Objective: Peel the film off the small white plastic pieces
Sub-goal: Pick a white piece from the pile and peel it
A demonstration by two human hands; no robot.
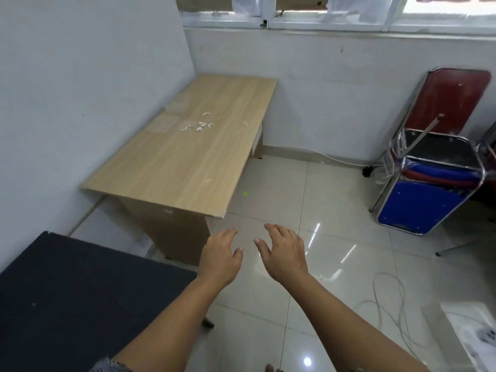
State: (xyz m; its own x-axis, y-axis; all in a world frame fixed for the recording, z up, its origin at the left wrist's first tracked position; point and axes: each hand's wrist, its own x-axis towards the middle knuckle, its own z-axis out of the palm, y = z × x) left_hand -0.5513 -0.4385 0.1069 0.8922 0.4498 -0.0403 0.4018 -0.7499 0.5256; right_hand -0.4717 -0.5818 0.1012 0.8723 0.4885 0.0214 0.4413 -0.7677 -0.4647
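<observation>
Head view: left hand and right hand hover over the floor, each grip spread and empty. White plastic pieces lie scattered near the table's far end. Peeling hasn't begun; next, step closer and pinch one.

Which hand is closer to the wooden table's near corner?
Left. The left hand hovers just below the wooden table corner; the right hand is farther right, over the floor.
</observation>
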